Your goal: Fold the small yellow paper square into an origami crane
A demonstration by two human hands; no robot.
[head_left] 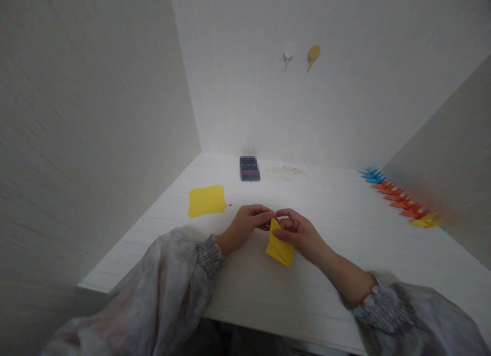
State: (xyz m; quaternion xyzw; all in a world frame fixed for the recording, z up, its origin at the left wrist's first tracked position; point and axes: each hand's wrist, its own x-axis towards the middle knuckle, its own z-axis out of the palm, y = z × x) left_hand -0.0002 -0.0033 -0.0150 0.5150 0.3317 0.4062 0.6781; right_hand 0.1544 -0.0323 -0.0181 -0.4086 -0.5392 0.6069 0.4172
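A partly folded piece of yellow origami paper (281,248) is held up between my two hands, just above the white table. My left hand (250,222) pinches its upper tip between thumb and fingers, and a ring shows on one finger. My right hand (299,231) grips the paper's right side, thumb across the front and fingers curled behind. Crease lines run down to the paper's lower corner. The fingertips behind the paper are partly hidden.
A stack of yellow paper sheets (207,200) lies left of my hands, beside a tiny red scrap (230,205). A dark, blurred phone-like object (249,169) rests near the back wall. Folded blue (373,175), orange (399,196) and yellow paper cranes (426,221) line the right side. Two hooks (313,52) hang on the wall.
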